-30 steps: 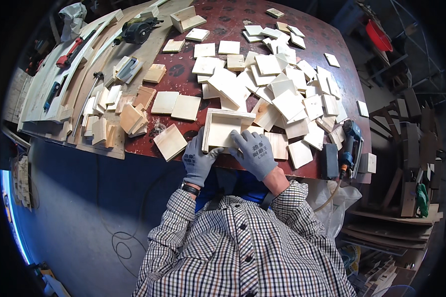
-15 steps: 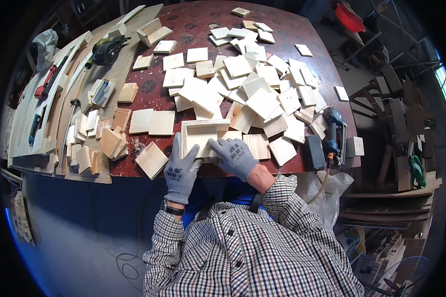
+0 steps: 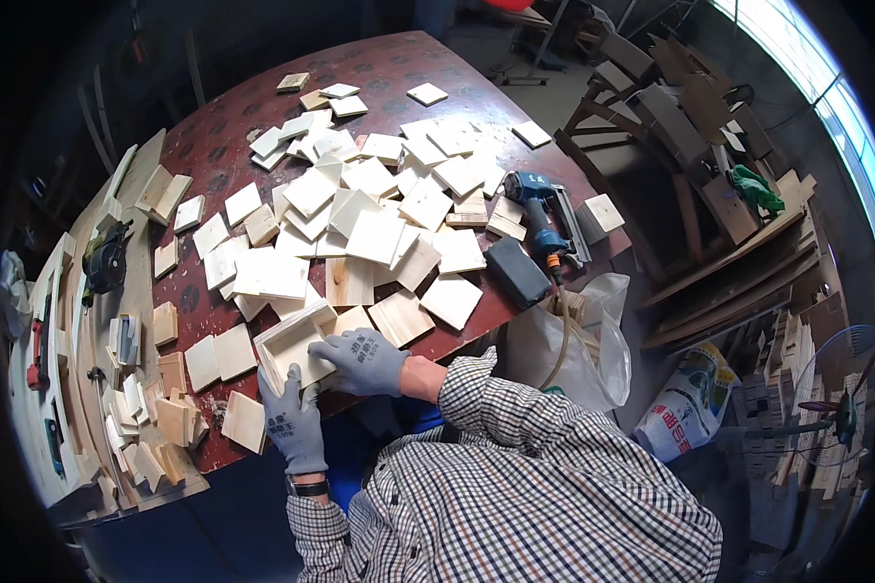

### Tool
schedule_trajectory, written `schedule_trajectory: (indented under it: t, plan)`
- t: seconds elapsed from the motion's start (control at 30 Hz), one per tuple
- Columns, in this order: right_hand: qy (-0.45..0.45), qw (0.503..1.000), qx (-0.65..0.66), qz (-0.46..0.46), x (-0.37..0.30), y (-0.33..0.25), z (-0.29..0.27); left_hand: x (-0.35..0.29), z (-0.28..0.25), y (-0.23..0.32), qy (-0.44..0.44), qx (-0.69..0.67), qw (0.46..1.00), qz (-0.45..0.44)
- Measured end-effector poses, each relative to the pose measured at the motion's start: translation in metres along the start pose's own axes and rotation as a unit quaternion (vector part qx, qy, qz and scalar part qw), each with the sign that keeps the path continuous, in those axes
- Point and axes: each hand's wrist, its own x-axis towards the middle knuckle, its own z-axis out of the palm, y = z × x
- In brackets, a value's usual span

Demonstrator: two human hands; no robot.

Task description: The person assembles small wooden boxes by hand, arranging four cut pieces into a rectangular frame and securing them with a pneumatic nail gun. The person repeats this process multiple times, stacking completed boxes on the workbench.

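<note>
A small open box of pale wood (image 3: 296, 342) is at the near edge of the red table, its inside facing up. My left hand (image 3: 295, 428), in a grey glove, grips its near left corner, thumb and fingers apart around the wood. My right hand (image 3: 365, 361), gloved alike, holds the right side with its fingertips at the box's rim. Some of the fingers are hidden behind the wood. Just beyond the box lies a heap of thin square wooden boards (image 3: 374, 238). A loose square board (image 3: 244, 422) rests left of my left hand.
Right of the heap lie a blue-black air nailer (image 3: 546, 222) with a hose and a dark block (image 3: 517, 273). White sacks (image 3: 593, 340) hang or stand by the table's right edge. At the left are a circular saw (image 3: 107, 257), a red tool (image 3: 37, 355) and stacked wood offcuts (image 3: 151, 462).
My view has swung to the right, so the table appears farther left and more of the right side shows. Both hands keep hold of the box, which now looks more slanted.
</note>
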Motion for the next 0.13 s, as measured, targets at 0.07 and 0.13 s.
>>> schedule_trajectory:
  t: [0.07,0.13]
  plan:
    - [0.077,0.989,0.127,0.016,-0.012,0.013,0.007,0.000,0.001,0.001,0.002,-0.008,1.000,-0.004]
    - [-0.024,0.994,0.080,0.065,-0.015,0.013,0.003,0.001,0.000,0.003,-0.005,-0.011,1.000,-0.007]
